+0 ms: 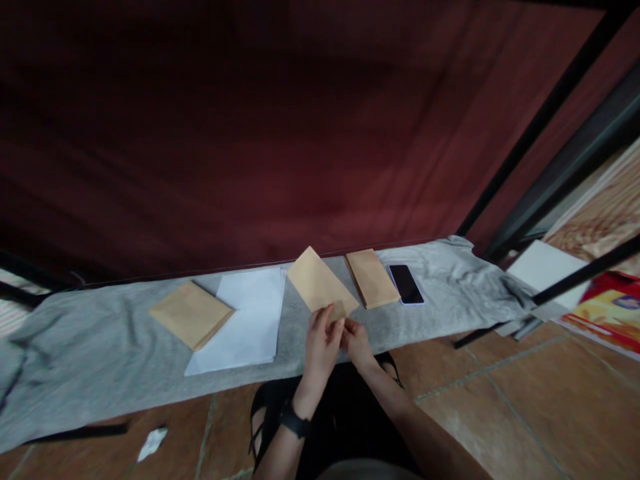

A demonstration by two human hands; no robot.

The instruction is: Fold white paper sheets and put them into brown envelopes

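A tan paper envelope (320, 277) lies slanted on the grey cloth, its near end between my two hands. My left hand (323, 337), with a dark watch on the wrist, has its fingers curled on the envelope's near end. Close against it, my right hand (357, 341) pinches at the same end, where a small darker flap shows between the hands. The fingertips partly hide one another. To the right sits a stack of tan envelopes (374, 279). Left of my hands, another pile of envelopes (191, 313) overlaps a stack of white paper (250, 320).
A phone (407, 285) lies right of the envelope stack. The narrow bench is covered by a grey cloth (445, 313). A dark red curtain (250, 167) hangs behind it, with black metal bars (545, 120) at right. A white scrap (152, 443) lies on the tiled floor.
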